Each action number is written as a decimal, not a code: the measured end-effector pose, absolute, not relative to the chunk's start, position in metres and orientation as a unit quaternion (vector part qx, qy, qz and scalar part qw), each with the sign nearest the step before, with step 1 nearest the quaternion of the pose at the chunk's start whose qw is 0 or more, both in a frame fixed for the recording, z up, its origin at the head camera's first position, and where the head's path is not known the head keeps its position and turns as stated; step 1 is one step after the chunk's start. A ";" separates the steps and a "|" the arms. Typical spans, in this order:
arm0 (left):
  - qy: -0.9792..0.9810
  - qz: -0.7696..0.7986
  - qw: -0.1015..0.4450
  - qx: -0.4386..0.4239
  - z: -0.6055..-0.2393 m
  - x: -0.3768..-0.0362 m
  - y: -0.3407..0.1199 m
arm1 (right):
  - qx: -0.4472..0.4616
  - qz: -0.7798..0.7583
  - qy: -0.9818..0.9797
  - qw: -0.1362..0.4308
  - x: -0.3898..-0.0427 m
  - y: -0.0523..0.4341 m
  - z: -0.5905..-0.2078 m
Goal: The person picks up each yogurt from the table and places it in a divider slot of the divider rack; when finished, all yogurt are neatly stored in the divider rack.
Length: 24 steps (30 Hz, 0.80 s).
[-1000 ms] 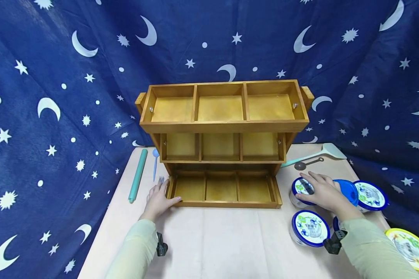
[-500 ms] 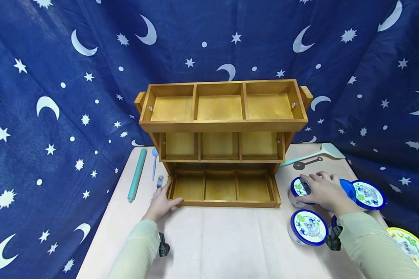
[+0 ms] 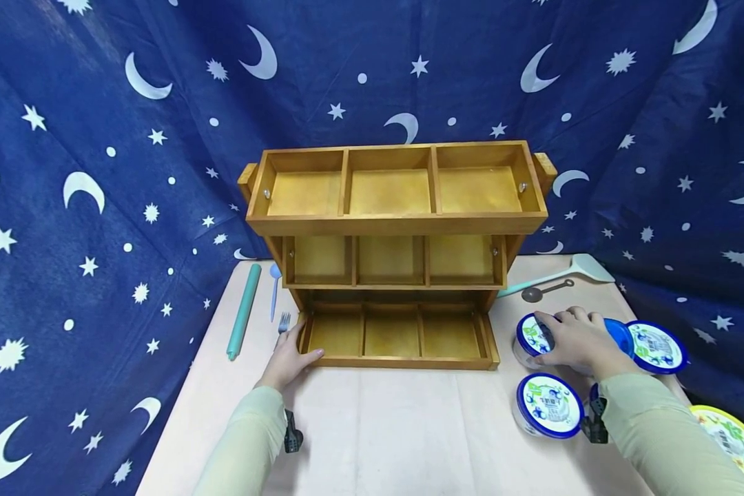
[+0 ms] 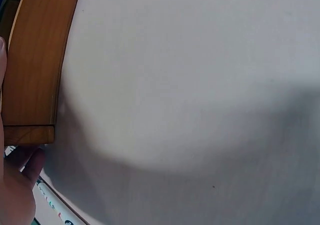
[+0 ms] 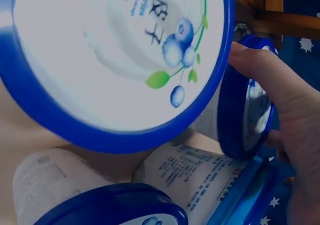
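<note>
Nearest on the right of the worktop (image 3: 409, 427) stands a blue-rimmed tub with a blueberry lid (image 3: 548, 405), upright, just in front of the right hand (image 3: 573, 341). At the far right edge, closer still, a yellow-rimmed tub (image 3: 728, 441) is partly cut off by the frame.

The right hand lies over a second blueberry tub (image 3: 532, 337) — fingers curled around its lid rim, the grip closed on it (the right wrist view shows the thumb (image 5: 265, 80) pressed against the blue rim). Just beside it to the right sit a plain blue lid (image 3: 620, 335) and another blueberry tub (image 3: 656, 346), all crowded close together.

Across the worktop, the left hand (image 3: 291, 358) grips the front left corner of the wooden three-tier rack (image 3: 397, 224), thumb along the bottom tier's front rail, fingers wrapped round its side. The rack stands upright in the middle, three compartments to each tier.

Left of that hand lie a small fork (image 3: 283, 321), a pale blue spoon (image 3: 275, 286) and a teal rolling stick (image 3: 244, 311). Farther back on the right — a dark measuring spoon (image 3: 542, 292) and a teal spatula (image 3: 564, 271), near each other.
</note>
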State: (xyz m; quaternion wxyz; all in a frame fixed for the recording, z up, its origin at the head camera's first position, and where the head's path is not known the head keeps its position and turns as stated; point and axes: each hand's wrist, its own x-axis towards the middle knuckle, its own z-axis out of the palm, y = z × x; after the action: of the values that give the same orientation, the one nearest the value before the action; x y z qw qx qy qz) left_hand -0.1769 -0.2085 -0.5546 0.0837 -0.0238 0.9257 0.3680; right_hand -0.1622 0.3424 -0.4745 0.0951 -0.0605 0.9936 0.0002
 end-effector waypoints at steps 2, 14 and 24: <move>0.924 0.371 0.087 -0.027 -0.555 -0.177 -0.209 | -0.062 -0.005 0.994 0.089 -0.163 0.342 -0.473; 0.921 0.379 0.086 -0.037 -0.554 -0.178 -0.201 | -0.073 -0.035 0.994 0.070 -0.168 0.336 -0.449; 0.915 0.392 0.088 -0.043 -0.557 -0.175 -0.205 | -0.074 -0.074 0.993 0.053 -0.172 0.323 -0.432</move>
State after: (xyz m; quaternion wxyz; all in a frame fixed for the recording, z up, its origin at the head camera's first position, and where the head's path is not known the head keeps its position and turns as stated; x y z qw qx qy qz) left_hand -0.1750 -0.2049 -0.5567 0.0879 -0.0428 0.9147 0.3921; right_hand -0.1717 0.3233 -0.4319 0.0532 -0.0739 0.9931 -0.0736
